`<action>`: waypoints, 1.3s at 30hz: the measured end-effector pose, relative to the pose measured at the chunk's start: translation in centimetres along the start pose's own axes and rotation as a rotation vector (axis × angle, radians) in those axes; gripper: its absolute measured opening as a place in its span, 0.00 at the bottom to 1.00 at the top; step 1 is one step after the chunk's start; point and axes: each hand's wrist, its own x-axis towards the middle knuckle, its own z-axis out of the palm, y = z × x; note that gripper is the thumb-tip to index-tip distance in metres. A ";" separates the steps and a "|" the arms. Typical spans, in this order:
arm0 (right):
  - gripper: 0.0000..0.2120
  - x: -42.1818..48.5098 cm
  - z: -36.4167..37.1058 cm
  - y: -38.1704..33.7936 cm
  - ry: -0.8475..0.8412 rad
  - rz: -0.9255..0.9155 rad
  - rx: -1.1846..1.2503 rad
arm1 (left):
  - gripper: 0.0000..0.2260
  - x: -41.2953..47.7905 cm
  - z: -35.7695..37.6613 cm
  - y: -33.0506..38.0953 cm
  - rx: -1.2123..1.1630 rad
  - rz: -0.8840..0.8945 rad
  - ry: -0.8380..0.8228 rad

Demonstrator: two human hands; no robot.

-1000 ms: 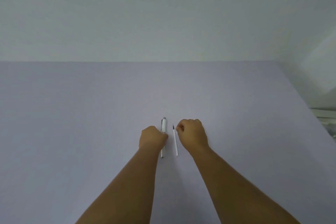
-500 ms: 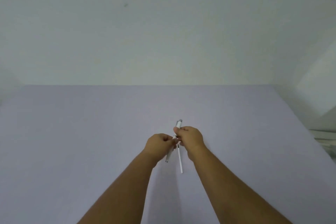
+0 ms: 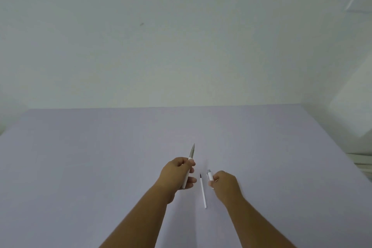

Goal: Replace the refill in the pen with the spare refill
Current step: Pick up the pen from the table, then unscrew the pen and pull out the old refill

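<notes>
My left hand (image 3: 177, 175) grips the front half of the white pen (image 3: 191, 152), its grey pointed tip sticking up and away from me. My right hand (image 3: 226, 185) holds the pen's rear half (image 3: 210, 175), a short white piece with a silver clip end. The two halves are apart. Between my hands the spare refill (image 3: 203, 191), a thin white rod with a dark tip, lies on the pale lilac table (image 3: 100, 157), pointing away from me. Whether a refill sits inside the front half is hidden.
A plain pale wall (image 3: 181, 36) rises behind the table's far edge. At the right, past the table's edge, something white and ridged (image 3: 362, 162) shows. Only the refill lies on the table.
Both hands held the pen together above the refill half a second ago. Now the pen is in two halves, the left hand moved left with the front, the right hand right with the rear.
</notes>
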 end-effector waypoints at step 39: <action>0.09 -1.4 -4.9 -6.4 -0.088 -0.131 0.848 | 0.10 0.0 1.9 0.8 0.386 0.221 0.059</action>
